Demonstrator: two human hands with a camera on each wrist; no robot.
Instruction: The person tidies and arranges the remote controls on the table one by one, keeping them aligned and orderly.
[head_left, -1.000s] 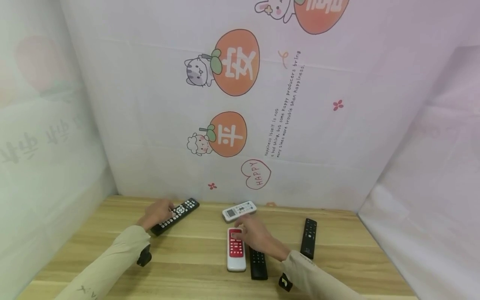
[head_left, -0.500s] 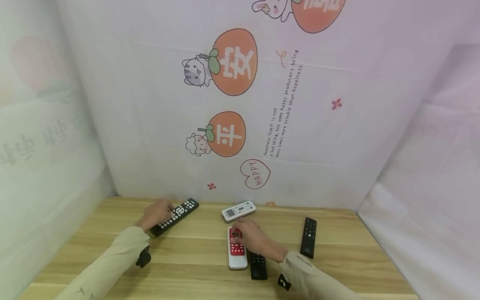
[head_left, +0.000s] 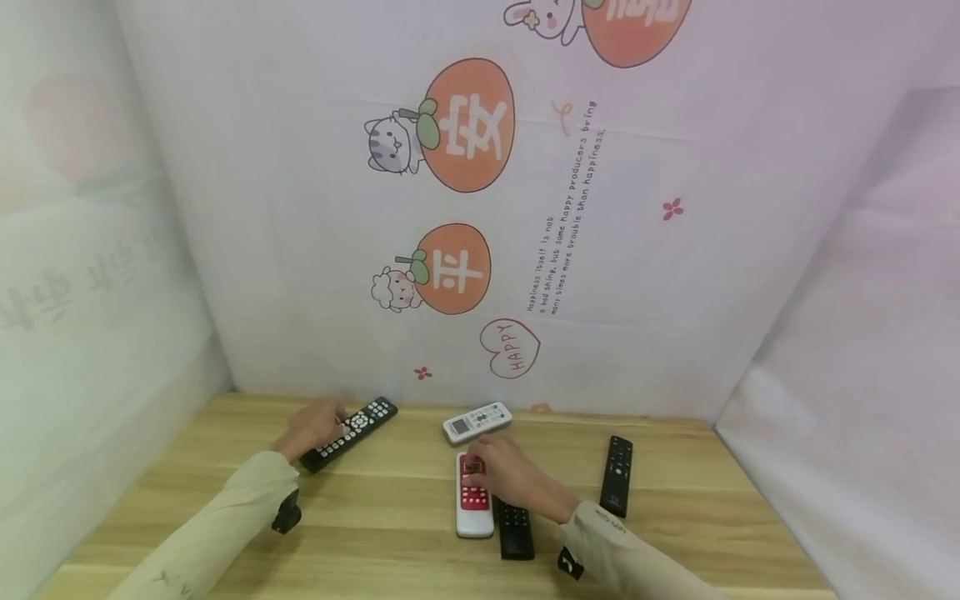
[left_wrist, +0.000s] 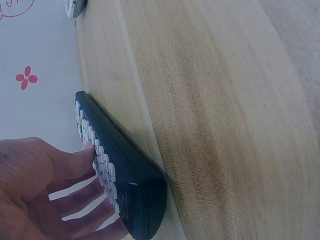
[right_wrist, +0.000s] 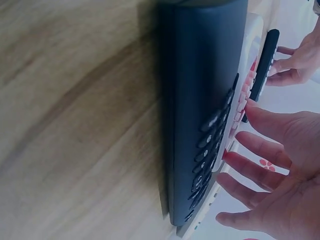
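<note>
In the head view, my left hand [head_left: 315, 423] lies over the lower half of a black remote control with white buttons [head_left: 367, 417], which rests slanted on the table. The left wrist view shows my thumb [left_wrist: 82, 159] on its keys, with the other fingers spread at the keypad. My right hand [head_left: 510, 471] is over the upper part of a white remote control with a red keypad [head_left: 475, 517]. In the right wrist view, its fingers [right_wrist: 252, 167] are spread, thumb and middle fingertips at the keypad. A black remote control [head_left: 516, 533] lies beside that one, partly under my hand.
A white remote control with a small screen [head_left: 477, 422] lies at the back of the wooden table [head_left: 390, 542]. Another black remote control [head_left: 617, 475] is to the right, near my right sleeve [head_left: 622, 550]. A printed cloth [head_left: 322, 233] hangs behind the table.
My right hand has moved slightly left over the red keypad, its fingers lying farther across it. The white and red remote control has shifted very slightly. My left hand stays in place.
</note>
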